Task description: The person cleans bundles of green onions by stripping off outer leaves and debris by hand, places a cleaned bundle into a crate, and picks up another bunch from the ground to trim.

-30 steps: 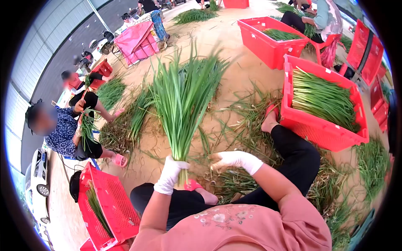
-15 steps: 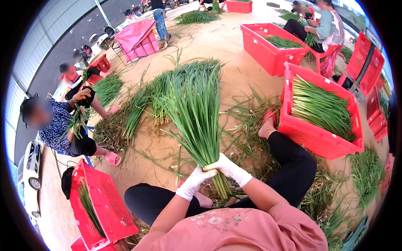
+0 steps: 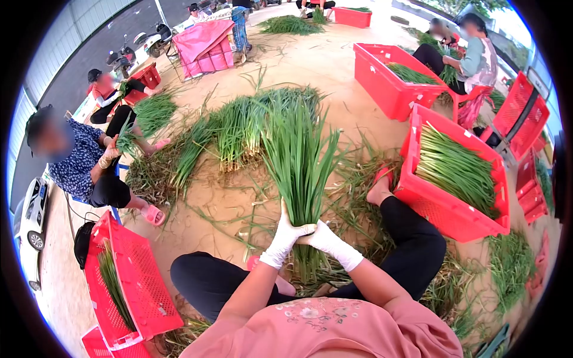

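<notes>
A thick bunch of chives (image 3: 299, 161) stands upright in front of me, its long green leaves fanning out at the top. My left hand (image 3: 287, 237), in a white glove, is wrapped round the lower part of the bunch. From the other side my right hand (image 3: 329, 241), gloved too, closes on it, and the hands meet at the front. Stalk ends hang below them between my knees. Beyond the bunch lies a pile of chives (image 3: 230, 128) on the floor.
To my right is a red crate (image 3: 456, 210) full of chives, with another red crate (image 3: 391, 89) behind it. A red crate (image 3: 140, 286) stands at my left. Co-workers sit at the left and far right. Leaf scraps (image 3: 358, 191) litter the tan floor (image 3: 197, 238).
The bunch has swung from leaning left to nearly upright. My hands have shifted on it, the left now higher along its side. The left co-worker's hands have moved. The view has turned slightly.
</notes>
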The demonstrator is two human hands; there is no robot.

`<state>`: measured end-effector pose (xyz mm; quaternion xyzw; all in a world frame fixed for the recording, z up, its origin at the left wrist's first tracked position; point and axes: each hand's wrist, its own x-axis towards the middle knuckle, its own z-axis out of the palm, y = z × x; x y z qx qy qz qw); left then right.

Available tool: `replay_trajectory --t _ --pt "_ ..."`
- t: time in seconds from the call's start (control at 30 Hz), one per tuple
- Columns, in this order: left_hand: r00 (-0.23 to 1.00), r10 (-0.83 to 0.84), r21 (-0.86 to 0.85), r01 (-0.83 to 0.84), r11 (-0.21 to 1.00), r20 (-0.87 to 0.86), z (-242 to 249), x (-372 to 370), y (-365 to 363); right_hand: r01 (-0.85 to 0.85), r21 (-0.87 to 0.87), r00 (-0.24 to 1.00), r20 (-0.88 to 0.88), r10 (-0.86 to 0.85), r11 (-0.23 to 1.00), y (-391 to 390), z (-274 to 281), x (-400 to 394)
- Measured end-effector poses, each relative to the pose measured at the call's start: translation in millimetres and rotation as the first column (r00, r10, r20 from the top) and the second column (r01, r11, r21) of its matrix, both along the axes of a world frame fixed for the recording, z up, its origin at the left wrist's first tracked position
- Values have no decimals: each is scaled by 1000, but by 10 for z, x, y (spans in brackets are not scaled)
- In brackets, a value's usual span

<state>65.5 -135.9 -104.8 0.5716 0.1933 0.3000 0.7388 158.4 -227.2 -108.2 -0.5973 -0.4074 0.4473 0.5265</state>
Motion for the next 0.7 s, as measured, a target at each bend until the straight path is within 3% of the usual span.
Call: replay_trajectory --t 0.07,0.13,0.17,0.2,0.23,0.27,0.33,0.4,0.47,0.53,0.6,0.63,0.67,0.7 --pt "1000 20 86 -19 996 -17 -75 36 -25 37 77 997 61 -42 996 8 -123 -88" --pt "985 102 280 -60 958 -138 -35 57 -54 -18 33 956 294 7 999 16 -183 -104" --pt "992 72 103 -61 993 -105 -18 57 -73 -15 33 955 296 5 999 -3 -212 -90" --pt "992 69 102 -58 993 -103 -19 61 -44 -56 -49 864 499 73 997 -28 -195 -76" --pt "995 -12 -61 6 998 -99 -20 51 4 -78 -138 726 671 151 987 -44 -179 -63" --pt "992 -91 -222 71 973 -82 -21 54 33 -74 -138 725 673 149 988 -50 -159 -35" --pt "994 -74 -255 51 966 -83 -56 62 41 -181 -271 749 585 311 945 -70 104 -11" --pt "983 -114 -315 64 947 -146 -45 68 64 -176 -269 777 553 301 947 -114 167 -30" --pt "986 -89 -319 40 947 -142 -10 90 25 -33 -179 904 415 105 983 -180 94 -74" --pt "984 -58 -296 6 955 -168 55 107 12 -26 -205 927 362 100 978 -216 95 -41" --pt "981 -107 -257 62 964 -164 -9 110 56 69 -155 997 54 -61 986 -269 95 8" --pt "981 -117 -247 76 966 -156 -4 102 54 32 -44 993 -110 -36 999 -184 -39 82" --pt "980 -129 -236 91 967 -149 1 106 43 91 -150 992 -69 -102 984 -235 -152 215" --pt "986 -119 -251 87 964 -116 -19 126 28 177 -119 980 -68 -186 977 -276 -89 336"
